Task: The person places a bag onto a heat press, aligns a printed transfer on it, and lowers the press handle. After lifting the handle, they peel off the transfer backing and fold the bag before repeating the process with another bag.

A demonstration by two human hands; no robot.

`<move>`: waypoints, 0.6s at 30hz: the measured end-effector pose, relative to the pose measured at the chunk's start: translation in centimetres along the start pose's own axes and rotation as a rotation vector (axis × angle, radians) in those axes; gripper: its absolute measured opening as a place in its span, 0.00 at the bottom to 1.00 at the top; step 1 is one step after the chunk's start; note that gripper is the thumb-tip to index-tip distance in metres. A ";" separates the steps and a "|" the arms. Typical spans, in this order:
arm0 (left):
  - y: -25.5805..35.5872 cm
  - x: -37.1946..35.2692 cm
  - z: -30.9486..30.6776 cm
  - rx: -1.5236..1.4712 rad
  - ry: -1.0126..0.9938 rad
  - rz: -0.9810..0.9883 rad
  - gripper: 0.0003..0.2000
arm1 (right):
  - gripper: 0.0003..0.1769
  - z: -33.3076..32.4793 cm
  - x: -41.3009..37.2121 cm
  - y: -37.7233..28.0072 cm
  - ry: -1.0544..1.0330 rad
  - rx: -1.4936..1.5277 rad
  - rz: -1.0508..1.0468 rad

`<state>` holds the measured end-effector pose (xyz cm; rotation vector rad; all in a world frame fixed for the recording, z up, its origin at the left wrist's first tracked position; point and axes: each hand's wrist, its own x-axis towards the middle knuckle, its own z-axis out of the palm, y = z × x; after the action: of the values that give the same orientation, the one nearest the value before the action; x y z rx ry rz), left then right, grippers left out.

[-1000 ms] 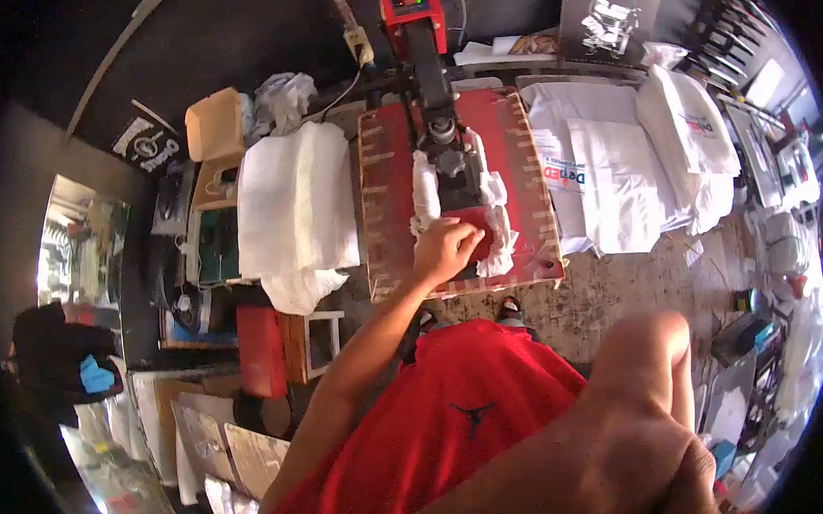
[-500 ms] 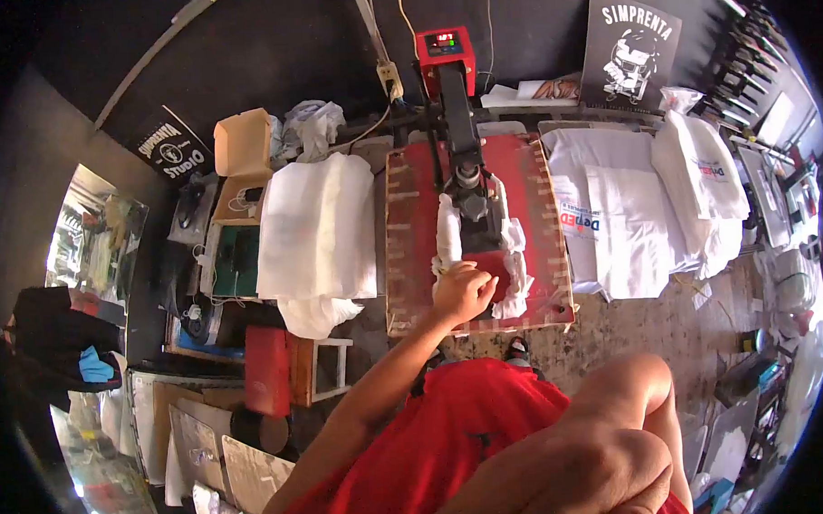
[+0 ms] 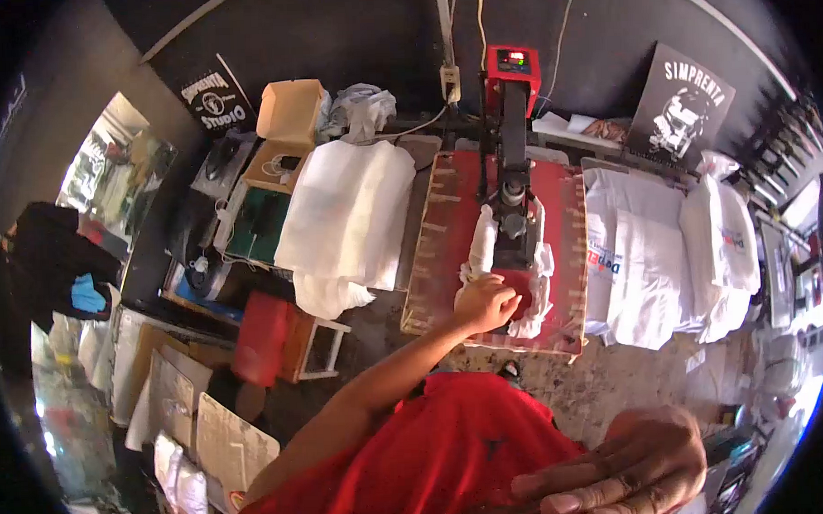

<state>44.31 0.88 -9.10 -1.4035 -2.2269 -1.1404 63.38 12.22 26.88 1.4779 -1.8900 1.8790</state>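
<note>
A red heat press [image 3: 438,247] stands on the table ahead, its upper plate down. White cloth [image 3: 481,245] is wrapped around its black arm and red handle [image 3: 527,286]. My left hand [image 3: 487,304] reaches forward and is closed around the near end of that handle. My right hand [image 3: 618,472] hovers close to the camera at the bottom right, fingers stretched out and holding nothing, over my red shirt [image 3: 437,455].
A stack of white fabric [image 3: 347,214] lies left of the press, and white printed shirts [image 3: 647,267] lie to its right. Behind are a cardboard box [image 3: 289,112], the press's red control box [image 3: 512,63] and a black poster [image 3: 687,102]. A red case [image 3: 255,326] and boards sit on the floor at left.
My left hand has stayed on the press handle while the view swung left. My right hand has dropped lower in the frame and gone from a fist to outstretched fingers.
</note>
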 end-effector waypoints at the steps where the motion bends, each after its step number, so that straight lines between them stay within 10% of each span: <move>1: -0.1 0.0 0.2 0.000 0.017 -0.004 0.14 | 0.19 -0.8 -0.5 -0.1 -0.083 -0.063 0.022; 7: 0.3 -0.2 0.2 0.020 -0.009 -0.076 0.13 | 0.18 -2.5 -1.2 1.0 -0.248 -0.089 -0.007; 15: 0.0 0.6 0.3 -0.005 -0.042 0.091 0.13 | 0.21 4.1 -0.9 4.3 0.231 0.002 -0.343; 18: 0.3 0.8 0.8 0.030 -0.060 0.082 0.15 | 0.22 4.5 -2.3 3.9 0.211 0.455 -0.194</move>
<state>44.36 2.06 -9.01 -1.5204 -2.1954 -1.0473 64.43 8.91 21.54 1.4314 -1.2326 2.3579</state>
